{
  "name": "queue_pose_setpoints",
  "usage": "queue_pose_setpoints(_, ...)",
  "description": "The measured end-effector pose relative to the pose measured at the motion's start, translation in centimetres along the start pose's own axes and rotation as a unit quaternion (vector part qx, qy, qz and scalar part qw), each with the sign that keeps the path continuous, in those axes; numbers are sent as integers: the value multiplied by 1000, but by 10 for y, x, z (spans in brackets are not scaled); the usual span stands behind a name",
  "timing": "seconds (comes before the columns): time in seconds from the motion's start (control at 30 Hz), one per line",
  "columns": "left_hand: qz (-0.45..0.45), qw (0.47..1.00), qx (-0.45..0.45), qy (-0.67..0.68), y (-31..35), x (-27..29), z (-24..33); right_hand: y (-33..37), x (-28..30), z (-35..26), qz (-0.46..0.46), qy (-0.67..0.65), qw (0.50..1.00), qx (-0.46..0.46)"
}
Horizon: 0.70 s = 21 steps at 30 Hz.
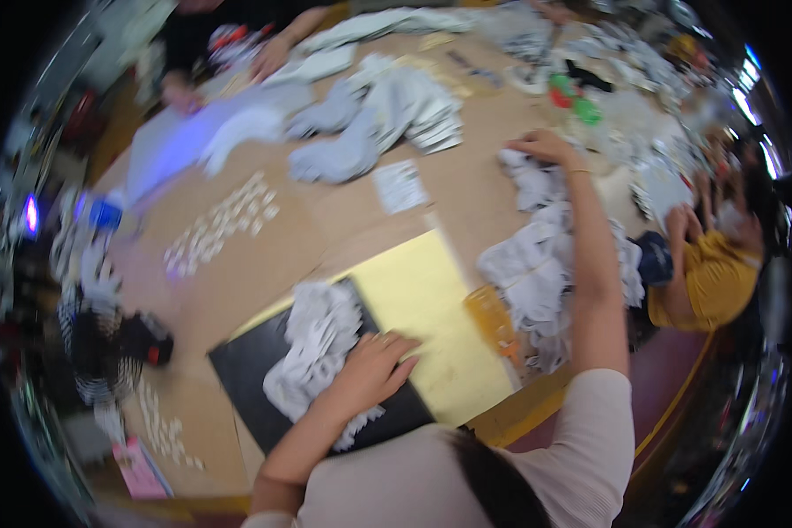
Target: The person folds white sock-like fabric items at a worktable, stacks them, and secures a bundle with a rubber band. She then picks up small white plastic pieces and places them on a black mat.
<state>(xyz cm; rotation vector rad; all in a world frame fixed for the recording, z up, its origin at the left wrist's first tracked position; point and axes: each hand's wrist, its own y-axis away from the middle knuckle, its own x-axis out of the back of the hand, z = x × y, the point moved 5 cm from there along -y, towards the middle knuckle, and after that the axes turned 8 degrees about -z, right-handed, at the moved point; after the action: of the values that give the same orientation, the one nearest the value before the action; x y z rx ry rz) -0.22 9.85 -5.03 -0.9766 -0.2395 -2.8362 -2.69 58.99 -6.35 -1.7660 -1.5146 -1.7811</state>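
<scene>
A stack of white cloth pieces with ruffled edges (312,339) lies on a black board (251,387). My left hand (374,370) lies at the right side of this stack, fingers stretched out and thumb apart. Farther off on the right, my arm reaches over a long heap of white cloth pieces (532,268). At the heap's far end my right hand (546,148) has its fingers closed on a white cloth piece (530,179); blur softens the fingertips. A yellow sheet (431,326) lies between stack and heap, and a yellow-orange squeeze bottle (493,321) rests by its right edge.
Small white pieces (224,227) lie in rows at the left. Grey and white cloth (414,106) is piled farther back, near a white paper slip (400,186). One person works across the table (312,233); another, in yellow (713,273), sits at the right.
</scene>
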Motion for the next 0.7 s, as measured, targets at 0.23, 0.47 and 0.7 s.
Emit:
queue_pose_setpoints(0.23,-8,997,-70,14,5,-6,15,19,-7,12,124,39,986,101)
queue_pose_setpoints(0.47,-50,963,-143,221,71,59,59,163,-42,-219,58,-101,936,333)
queue_pose_setpoints(0.7,411,814,24,409,159,108,-21,239,-155,-346,9,83,833,547)
